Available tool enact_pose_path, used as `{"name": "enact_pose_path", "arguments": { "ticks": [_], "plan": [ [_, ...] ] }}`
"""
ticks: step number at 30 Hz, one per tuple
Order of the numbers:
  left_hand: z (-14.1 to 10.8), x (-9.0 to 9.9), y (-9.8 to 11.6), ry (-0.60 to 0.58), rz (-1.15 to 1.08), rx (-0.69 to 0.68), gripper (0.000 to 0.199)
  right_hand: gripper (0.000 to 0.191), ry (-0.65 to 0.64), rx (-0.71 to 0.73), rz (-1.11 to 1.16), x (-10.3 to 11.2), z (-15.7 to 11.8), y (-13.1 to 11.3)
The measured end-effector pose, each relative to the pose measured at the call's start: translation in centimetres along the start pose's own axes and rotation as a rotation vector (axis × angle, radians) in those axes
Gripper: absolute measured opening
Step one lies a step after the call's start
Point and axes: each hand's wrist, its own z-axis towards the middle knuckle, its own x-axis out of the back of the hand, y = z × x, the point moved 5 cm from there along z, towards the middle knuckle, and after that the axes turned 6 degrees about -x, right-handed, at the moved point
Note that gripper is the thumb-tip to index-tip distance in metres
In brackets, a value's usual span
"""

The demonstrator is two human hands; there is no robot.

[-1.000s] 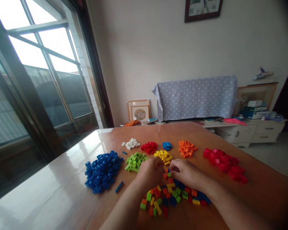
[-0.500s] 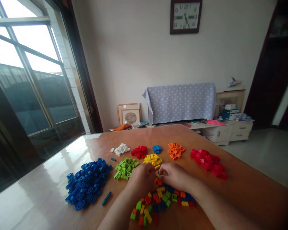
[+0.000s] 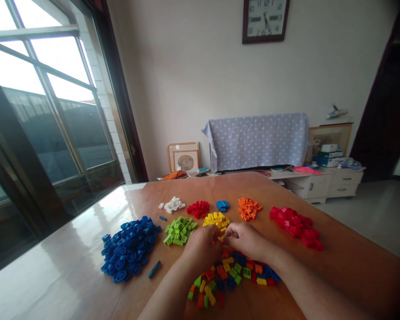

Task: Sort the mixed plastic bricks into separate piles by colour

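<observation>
My left hand (image 3: pixel 205 243) and my right hand (image 3: pixel 244 236) are close together over the table, just in front of a pile of yellow building bricks (image 3: pixel 216 219). The fingers of both are closed in a pinch. Bits of red and orange show between the fingertips, seemingly small building bricks, partly hidden by the fingers. Below the hands and between the forearms lies a loose spread of mixed bricks (image 3: pixel 235 271) in green, yellow, orange, red and blue. Light green bricks (image 3: pixel 180 231) are heaped left of my left hand.
On the wooden table (image 3: pixel 173 289) stand a large blue heap (image 3: pixel 130 249), white bricks (image 3: pixel 174 205), small red bricks (image 3: pixel 198 209), a few blue bricks (image 3: pixel 223 205), orange bricks (image 3: pixel 249 208) and larger red pieces (image 3: pixel 296 226). Single blue pieces (image 3: pixel 154 269) lie apart. Behind is a low cabinet (image 3: pixel 320 184).
The view has shifted slightly, so the scene sits a little to the right. My hands have drawn closer together at the fingertips, in front of the yellow pile.
</observation>
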Motion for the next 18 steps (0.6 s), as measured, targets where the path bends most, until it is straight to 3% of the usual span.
{"name": "enact_pose_path", "arguments": {
  "ticks": [3, 8, 18],
  "plan": [
    [0.0, 0.0, 0.9, -0.001, -0.018, -0.048, 0.031, 0.020, -0.034, -0.017, 0.160, -0.3, 0.1, -0.2],
    [0.3, 0.1, 1.4, 0.030, 0.020, -0.057, 0.020, 0.018, -0.090, 0.006, 0.292, -0.5, 0.1, -0.6],
    [0.3, 1.2, 0.8, 0.061, 0.069, -0.018, 0.012, 0.026, -0.061, 0.084, 0.240, 0.4, -0.1, -1.2]
  ]
}}
